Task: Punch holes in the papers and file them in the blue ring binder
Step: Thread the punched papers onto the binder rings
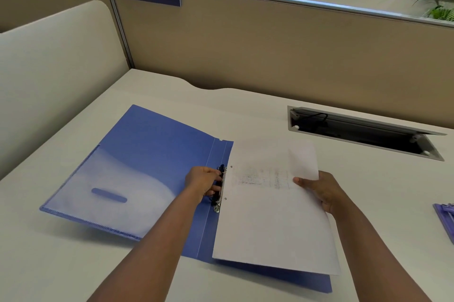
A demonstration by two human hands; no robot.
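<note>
The blue ring binder (152,166) lies open on the counter (270,115), left hand (204,180) pinching its ring clip (220,187). Right hand (319,190) grips the punched papers (267,215) just right of the clip — line both holes over the prongs, lower flat — then close

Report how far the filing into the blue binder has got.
Done: the papers show two punched holes and the blue binder lies open. In hand: the left hand works the ring mechanism while the right hand holds the sheets' far edge. Left: seating the sheets, closing the rings and cover.
</note>
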